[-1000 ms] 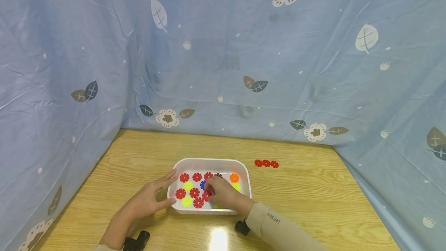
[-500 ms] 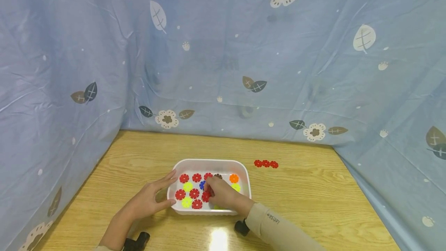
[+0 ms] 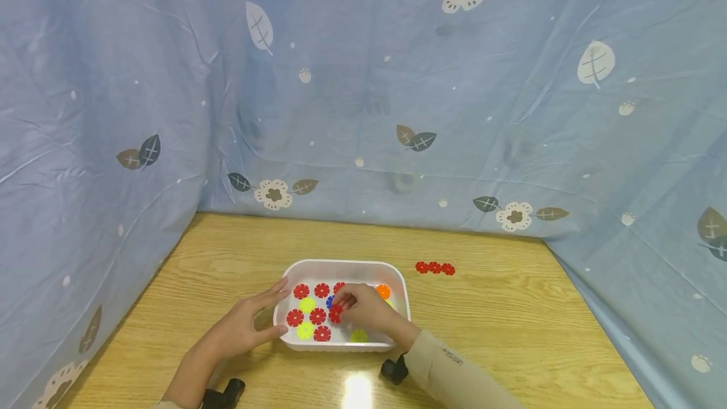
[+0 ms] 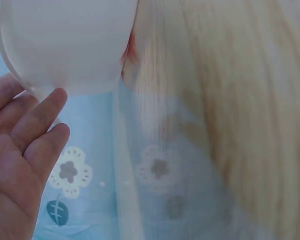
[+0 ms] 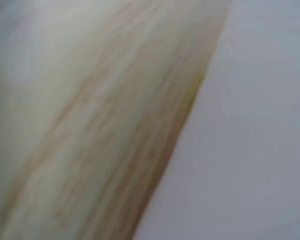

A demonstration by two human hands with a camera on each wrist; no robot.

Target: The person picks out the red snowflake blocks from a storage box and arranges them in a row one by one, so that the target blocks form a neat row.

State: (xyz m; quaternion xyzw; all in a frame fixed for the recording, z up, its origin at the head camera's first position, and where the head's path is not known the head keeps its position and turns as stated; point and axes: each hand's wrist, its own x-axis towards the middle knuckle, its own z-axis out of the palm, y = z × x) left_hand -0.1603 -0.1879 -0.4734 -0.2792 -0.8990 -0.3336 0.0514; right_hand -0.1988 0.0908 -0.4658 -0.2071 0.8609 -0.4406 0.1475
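Note:
A white plastic tray (image 3: pixel 397 308) sits on the wooden table, holding several flat notched snowflake discs in red, yellow, blue and orange. My right hand (image 3: pixel 369 311) is inside it, pinching a red snowflake disc (image 3: pixel 336 314) between thumb and fingertips. A blue disc (image 3: pixel 330 302) lies just behind, partly covered by the fingers. At the tray's left end, my left hand (image 3: pixel 244 327) rests with thumb and fingers spread along the rim. In the left wrist view, its fingers (image 4: pixel 42 117) lie against the tray's outer wall (image 4: pixel 65 50). The right wrist view is blurred and shows no hand.
Three red discs joined in a row (image 3: pixel 435 267) lie on the table (image 3: pixel 500 314) to the right, behind the tray's right end. A blue patterned curtain (image 3: pixel 363 81) encloses the back and sides. A black device (image 3: pixel 394 369) sits under the right wrist, another (image 3: pixel 223 393) under the left.
My right hand has risen slightly and shifted a little to the right with the red disc, uncovering a yellow disc near the tray's front. The left hand has stayed in place.

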